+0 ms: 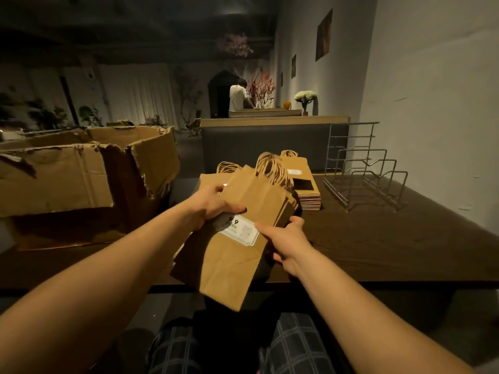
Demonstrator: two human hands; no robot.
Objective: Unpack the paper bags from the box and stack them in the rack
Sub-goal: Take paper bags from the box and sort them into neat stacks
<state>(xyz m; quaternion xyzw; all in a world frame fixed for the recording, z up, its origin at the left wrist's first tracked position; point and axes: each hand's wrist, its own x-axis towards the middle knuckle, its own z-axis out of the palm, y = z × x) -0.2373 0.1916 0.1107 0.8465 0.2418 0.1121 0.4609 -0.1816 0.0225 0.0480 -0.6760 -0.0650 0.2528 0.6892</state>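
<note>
Both hands hold one bundle of flat paper bags (237, 225) over the near edge of the counter (391, 238): the left hand (213, 203) grips its left side with the thumb laid across the top face, and the right hand (286, 240) pinches its right edge, forefinger stretched toward the white label (241, 230). The bundle is tilted, twisted-cord handles pointing away toward the far edge, its bottom fold hanging past the near edge. Behind the grip, two more stacks of bags (305, 184) lie flat at the far edge. A wire rack (364, 171) of thin bent metal dividers stands at the far right corner, with bare dark wood-grain counter between it and the hands. Left of the hands sits the torn, corrugated cardboard box (81, 174), flaps ragged.
</note>
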